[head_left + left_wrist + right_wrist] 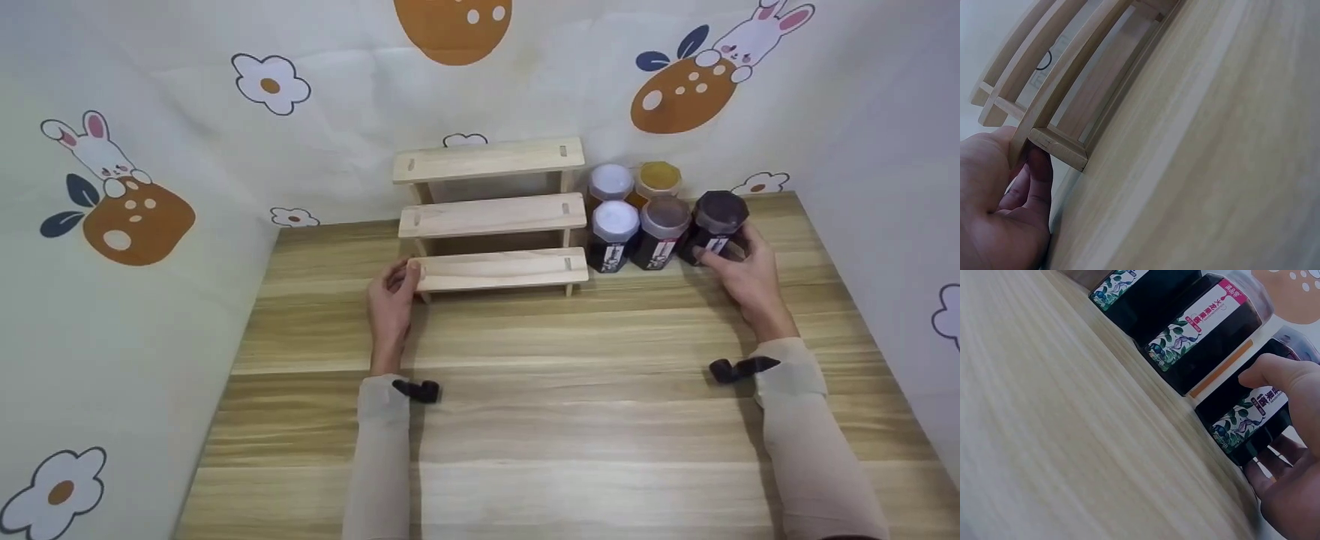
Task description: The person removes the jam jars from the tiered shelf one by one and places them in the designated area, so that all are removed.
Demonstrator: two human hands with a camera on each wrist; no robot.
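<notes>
Dark, rigid and probably heavy, the jar (718, 225) at the row's right end sits clasped around its sides by my right hand (742, 274), while my left hand (391, 300) pinches the wooden rack (495, 217).

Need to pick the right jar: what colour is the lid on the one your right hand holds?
Dark brown lid, clearest in the head view.

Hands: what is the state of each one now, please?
Left hand: fingers grip the end of the wooden rack, lowest step.
Right hand: fingers curled round the dark jar.
</notes>
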